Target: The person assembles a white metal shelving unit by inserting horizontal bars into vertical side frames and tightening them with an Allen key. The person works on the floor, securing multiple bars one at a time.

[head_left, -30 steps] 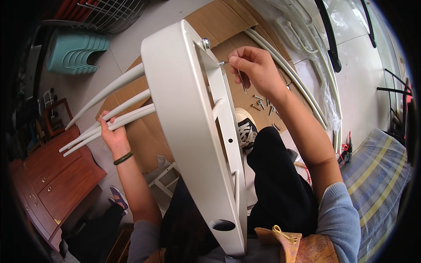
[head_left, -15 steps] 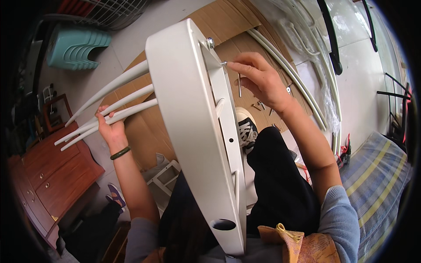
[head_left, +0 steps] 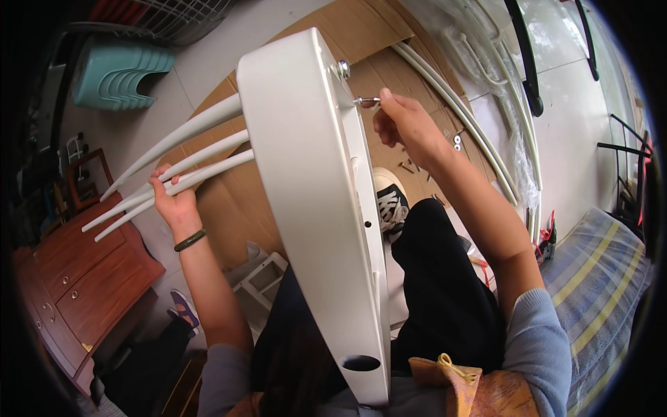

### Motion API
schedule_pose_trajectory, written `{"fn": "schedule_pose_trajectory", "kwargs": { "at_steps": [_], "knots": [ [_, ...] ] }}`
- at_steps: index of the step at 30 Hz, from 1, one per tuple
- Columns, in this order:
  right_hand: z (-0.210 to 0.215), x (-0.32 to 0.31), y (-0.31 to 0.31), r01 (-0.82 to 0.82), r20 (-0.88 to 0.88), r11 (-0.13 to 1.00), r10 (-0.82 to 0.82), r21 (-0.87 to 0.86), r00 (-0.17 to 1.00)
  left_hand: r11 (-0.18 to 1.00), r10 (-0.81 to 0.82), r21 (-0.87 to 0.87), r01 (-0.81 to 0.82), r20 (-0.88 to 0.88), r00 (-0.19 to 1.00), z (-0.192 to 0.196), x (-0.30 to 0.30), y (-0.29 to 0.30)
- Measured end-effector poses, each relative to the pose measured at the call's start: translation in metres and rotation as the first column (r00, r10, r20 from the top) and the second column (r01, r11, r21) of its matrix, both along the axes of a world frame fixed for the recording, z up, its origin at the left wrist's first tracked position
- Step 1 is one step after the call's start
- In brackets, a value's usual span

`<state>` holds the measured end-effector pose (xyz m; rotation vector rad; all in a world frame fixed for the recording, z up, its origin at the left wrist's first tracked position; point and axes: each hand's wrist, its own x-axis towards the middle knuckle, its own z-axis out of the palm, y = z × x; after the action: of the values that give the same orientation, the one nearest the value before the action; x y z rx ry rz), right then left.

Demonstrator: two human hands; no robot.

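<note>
So the person's got this big white metal frame (head_left: 295, 187) standing up right in front of them, the wide rounded end up top and the narrow end down near their lap. There's an oval hole (head_left: 360, 363) near that low end. Three-ish white rods (head_left: 182, 162) stick out from its left side, and the left hand (head_left: 175, 201) has its fingers curled around the lower ones. Can't tell exactly how many it's gripping. Dark bracelet (head_left: 190, 240) on that wrist.

Right hand (head_left: 405, 125) is up by the top right edge, thumb and fingertips pinching a thin silver metal piece (head_left: 373, 101) that points at the frame's edge, with a small bolt (head_left: 358, 102) at its tip. The other fingers are loosely bent. Another bolt (head_left: 343, 69), with a chunky round head, pokes out a bit higher on the same edge.

Underneath is a sheet of cardboard (head_left: 347, 31) with loose screws (head_left: 407, 167) on it, a couple of washers (head_left: 457, 143) just beside the right wrist, and some long curved white tubes (head_left: 455, 108) off to the right. One black sneaker (head_left: 392, 208) with pale laces shows just beside the frame.
</note>
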<state>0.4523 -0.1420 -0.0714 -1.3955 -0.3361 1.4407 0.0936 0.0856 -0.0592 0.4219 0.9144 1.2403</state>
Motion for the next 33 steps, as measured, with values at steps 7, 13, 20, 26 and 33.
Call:
{"fn": "schedule_pose_trajectory", "kwargs": {
  "at_steps": [7, 13, 20, 26, 33],
  "knots": [
    [0.045, -0.007, -0.04, -0.253, 0.4, 0.964, 0.201, 0.081, 0.894, 1.0, -0.012, 0.01, 0.012, 0.022, 1.0, -0.004, -0.003, 0.001],
    [0.048, 0.012, -0.022, -0.321, 0.841, 0.903, -0.077, 0.287, 0.535, 1.0, -0.021, 0.022, 0.02, 0.031, 0.999, -0.01, -0.009, 0.004],
    [0.038, 0.031, 0.047, -0.158, 0.737, 0.851, -0.323, 0.5, 0.593, 0.999, -0.021, 0.029, 0.02, 0.06, 0.998, -0.01, -0.008, 0.004],
    [-0.029, 0.021, 0.035, -0.052, -0.006, 0.999, 0.052, 0.013, 0.999, 0.997, -0.049, 0.057, 0.047, 0.037, 0.998, -0.009, -0.007, 0.005],
    [0.02, -0.011, -0.042, -0.221, 0.227, 0.974, 0.204, 0.053, 0.952, 0.996, -0.055, 0.069, 0.052, 0.029, 0.998, -0.007, -0.006, 0.0]
  ]
}}
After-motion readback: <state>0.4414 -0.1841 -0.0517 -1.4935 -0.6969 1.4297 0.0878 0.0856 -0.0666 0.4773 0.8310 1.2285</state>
